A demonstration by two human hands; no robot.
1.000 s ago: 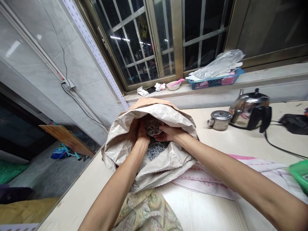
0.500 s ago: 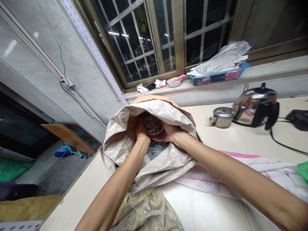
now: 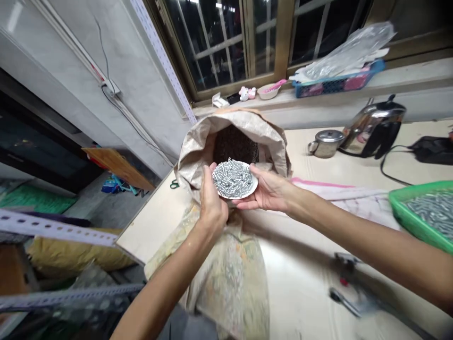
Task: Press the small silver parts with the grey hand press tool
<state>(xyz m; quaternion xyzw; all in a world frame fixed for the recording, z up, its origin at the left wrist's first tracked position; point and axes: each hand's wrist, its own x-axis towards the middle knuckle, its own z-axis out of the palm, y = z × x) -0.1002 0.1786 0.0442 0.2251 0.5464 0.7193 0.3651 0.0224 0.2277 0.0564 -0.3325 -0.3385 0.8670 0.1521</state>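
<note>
White dish [image 3: 255, 183] sits between the two hands, heaped with small silvery metal pieces [image 3: 231, 178]; looks roughly level. Left hand [image 3: 213, 200] grasps its left edge. Right hand [image 3: 269, 190] grasps the right edge, thumb at the rim, fingers partly underneath. Dish is at the mouth of the sack [image 3: 242, 122]; can't tell if the two touch.

Sack stands open just beyond both hands, dark inside; contents hard to make out. Patterned cloth [image 3: 233, 283] hangs below the hands, on the near side of the sack. Green scissors handle [image 3: 174, 184] left of the left hand, close to the sack, on the worktop [image 3: 297, 269].

Right of the right hand: white cloth with pink edge [image 3: 371, 207], partly behind the forearm, then green basket [image 3: 398, 212] holding more metal pieces. Beyond the right hand, off to its right: lidded metal cup [image 3: 325, 147], kettle [image 3: 371, 126] just beside it, black corded item [image 3: 432, 148] further right. Nearer than the right forearm: metal tool [image 3: 347, 302], blurred. On the sill past the hands: small bowl [image 3: 268, 94] with pink spoon [image 3: 276, 85], blue basket [image 3: 320, 89] with clear plastic on top.
</note>
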